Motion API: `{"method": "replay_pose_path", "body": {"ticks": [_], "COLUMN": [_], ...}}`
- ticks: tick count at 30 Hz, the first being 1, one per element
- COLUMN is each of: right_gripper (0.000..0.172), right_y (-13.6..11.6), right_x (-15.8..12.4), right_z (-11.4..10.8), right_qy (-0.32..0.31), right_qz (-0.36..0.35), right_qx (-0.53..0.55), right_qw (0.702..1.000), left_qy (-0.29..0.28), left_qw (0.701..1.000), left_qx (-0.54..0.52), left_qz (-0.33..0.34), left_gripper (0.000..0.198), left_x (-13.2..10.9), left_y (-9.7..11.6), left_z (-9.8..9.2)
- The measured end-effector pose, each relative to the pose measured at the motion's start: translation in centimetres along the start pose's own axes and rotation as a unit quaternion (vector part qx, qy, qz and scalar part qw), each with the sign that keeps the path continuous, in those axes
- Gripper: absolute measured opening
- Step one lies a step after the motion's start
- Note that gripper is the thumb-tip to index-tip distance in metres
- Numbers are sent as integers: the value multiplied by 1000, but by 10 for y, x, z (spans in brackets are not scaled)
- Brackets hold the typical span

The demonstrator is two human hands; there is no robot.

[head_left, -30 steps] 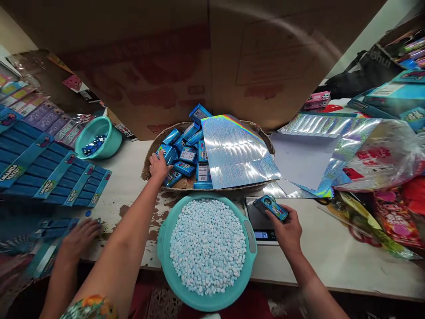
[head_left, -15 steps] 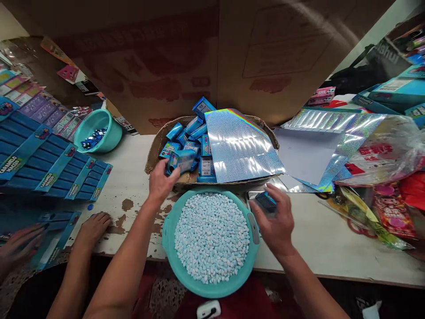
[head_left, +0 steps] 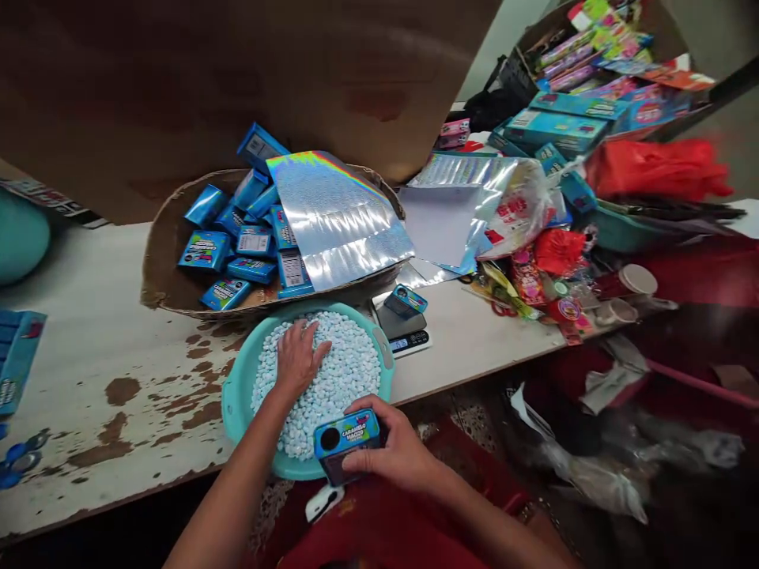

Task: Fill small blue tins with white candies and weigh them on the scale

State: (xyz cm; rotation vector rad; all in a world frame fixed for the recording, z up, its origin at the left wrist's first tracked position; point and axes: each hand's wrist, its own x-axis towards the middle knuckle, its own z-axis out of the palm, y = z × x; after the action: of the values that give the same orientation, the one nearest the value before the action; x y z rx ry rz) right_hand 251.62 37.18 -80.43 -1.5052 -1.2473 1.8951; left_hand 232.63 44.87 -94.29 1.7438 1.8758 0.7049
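Note:
My left hand (head_left: 298, 362) lies on the pale blue and white candies (head_left: 347, 348), its fingers apart, inside a round turquoise basin (head_left: 237, 403). In my right hand (head_left: 394, 446) is a small blue candy box (head_left: 349, 442) with a dark round hole in its top, held tilted over the basin's near rim. A similar box (head_left: 405, 301) sits on a small digital scale (head_left: 411, 341) just right of the basin. Behind the basin, a cut-down cardboard box (head_left: 160, 269) holds several more blue boxes (head_left: 205, 250).
Shiny holographic sheets (head_left: 337, 221) lie across the cardboard box and beside it. Right of them are a plastic bag (head_left: 522, 209) and colourful packets (head_left: 527, 276). A tall cardboard panel (head_left: 237, 87) stands at the back. Another turquoise tub (head_left: 20, 237) is at far left.
The view has swung right. My left hand has gone from the blue boxes down into the candies. Away from the scale, my right hand now grips a candy box over the basin.

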Motion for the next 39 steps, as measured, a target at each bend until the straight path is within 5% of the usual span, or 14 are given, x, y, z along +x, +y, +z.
{"method": "replay_pose_path", "body": {"ticks": [3, 8, 13, 17, 20, 22, 26, 30, 39], "right_gripper": [49, 49, 48, 39, 33, 33, 33, 31, 34], "right_y": [10, 7, -4, -4, -4, -4, -7, -13, -17], "right_x": [-7, -4, 4, 17, 29, 37, 50, 54, 57], "right_z": [-9, -19, -24, -23, -13, -2, 20, 30, 25], "right_qy": [35, 106, 146, 174, 165, 139, 77, 94, 87], "right_qz": [1, -6, -51, -156, -248, -288, -312, -304, -329], "right_qx": [35, 50, -33, -163, -254, -296, -345, -335, -326], "right_qw": [999, 993, 987, 958, 920, 900, 882, 887, 882], "left_qy": [-21, -35, 31, 58, 85, 100, 160, 215, 182], "left_qw": [997, 998, 978, 864, 755, 720, 699, 694, 701], "left_qx": [71, 60, -151, -424, -590, -641, -661, -656, -663], "left_qz": [0, 8, -138, -265, -273, -247, -222, -202, -190], "left_gripper": [49, 38, 24, 24, 23, 22, 18, 19, 19], "left_x": [3, -20, -33, -36, -38, -38, -37, -33, -27], "left_y": [13, 24, 18, 35, 64, 81, 94, 91, 92], "left_z": [20, 21, 14, -20, -54, -70, -80, -82, -84]}}
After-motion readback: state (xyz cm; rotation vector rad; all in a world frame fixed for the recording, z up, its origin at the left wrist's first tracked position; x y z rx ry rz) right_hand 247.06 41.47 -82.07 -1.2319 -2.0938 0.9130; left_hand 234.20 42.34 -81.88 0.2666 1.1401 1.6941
